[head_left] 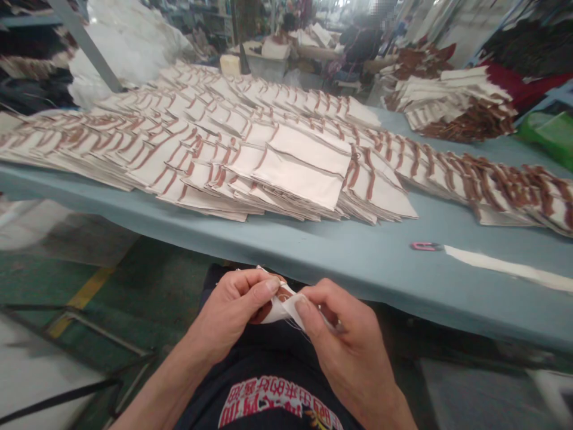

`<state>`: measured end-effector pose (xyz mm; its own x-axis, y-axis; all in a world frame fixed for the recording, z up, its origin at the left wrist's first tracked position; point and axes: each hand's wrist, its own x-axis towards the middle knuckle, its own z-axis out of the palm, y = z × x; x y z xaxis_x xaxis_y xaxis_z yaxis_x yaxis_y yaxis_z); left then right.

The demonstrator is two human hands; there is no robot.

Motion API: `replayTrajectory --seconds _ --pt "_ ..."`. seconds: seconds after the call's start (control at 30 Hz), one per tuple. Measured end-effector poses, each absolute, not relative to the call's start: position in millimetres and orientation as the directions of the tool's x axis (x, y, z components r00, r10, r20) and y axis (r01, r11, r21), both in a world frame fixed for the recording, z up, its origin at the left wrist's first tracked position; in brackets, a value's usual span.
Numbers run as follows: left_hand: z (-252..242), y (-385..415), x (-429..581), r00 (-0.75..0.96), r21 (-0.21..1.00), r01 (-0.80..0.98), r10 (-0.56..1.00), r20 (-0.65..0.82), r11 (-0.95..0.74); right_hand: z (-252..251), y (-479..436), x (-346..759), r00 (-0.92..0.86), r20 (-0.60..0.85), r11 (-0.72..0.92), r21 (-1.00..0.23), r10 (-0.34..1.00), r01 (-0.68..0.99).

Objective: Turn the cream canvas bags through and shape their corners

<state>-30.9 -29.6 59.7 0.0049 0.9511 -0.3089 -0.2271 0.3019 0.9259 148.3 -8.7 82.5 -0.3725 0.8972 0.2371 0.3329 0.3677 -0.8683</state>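
Close to my body, just off the table's front edge, a small white cloth piece with a brown strip (283,294) is pinched between both hands. My left hand (239,304) is closed on its left side, thumb on top. My right hand (335,322) is closed on the right side, its thumb pressing a white flap. Loose threads hang below the cloth. Most of the piece is hidden by my fingers. Beyond it, overlapping stacks of cream cloth pieces with brown edges (308,149) are spread over the table.
The table (286,236) has a blue-grey cover. At right lie pink-handled thread snips (426,246) and a white fabric strip (505,266). Another bundle of cream and brown cloth (456,98) lies at the back right, near a green item (548,134). White plastic bags (129,42) stand behind.
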Motion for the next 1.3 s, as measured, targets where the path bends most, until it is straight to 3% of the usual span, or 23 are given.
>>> replayTrajectory --seconds 0.37,0.57,0.67,0.87,1.1,1.3 --pt "67.1 -22.5 -25.4 -0.024 0.913 -0.242 0.939 -0.344 0.328 79.2 5.5 145.8 -0.483 0.429 0.635 -0.636 0.763 0.438" --pt "65.2 -22.5 -24.9 -0.022 0.910 -0.247 0.937 -0.350 0.334 76.8 5.8 142.5 -0.530 0.457 0.697 -0.523 0.715 0.490" --pt "64.1 -21.9 -25.0 -0.025 0.916 -0.236 0.940 -0.340 0.325 78.9 6.7 143.3 -0.549 0.430 0.694 -0.520 0.717 0.498" --pt "59.6 -23.9 -25.2 -0.008 0.922 -0.207 0.942 -0.336 0.327 84.1 11.5 148.6 -0.608 0.238 0.592 -0.642 0.757 0.486" --pt "61.1 -23.2 -24.8 -0.037 0.919 -0.183 0.932 -0.361 0.349 86.0 9.8 145.1 -0.672 0.247 0.697 -0.446 0.699 0.561" --pt "58.5 -23.5 -24.3 -0.042 0.916 -0.199 0.931 -0.362 0.347 83.8 10.1 145.2 -0.663 0.220 0.673 -0.468 0.716 0.572"
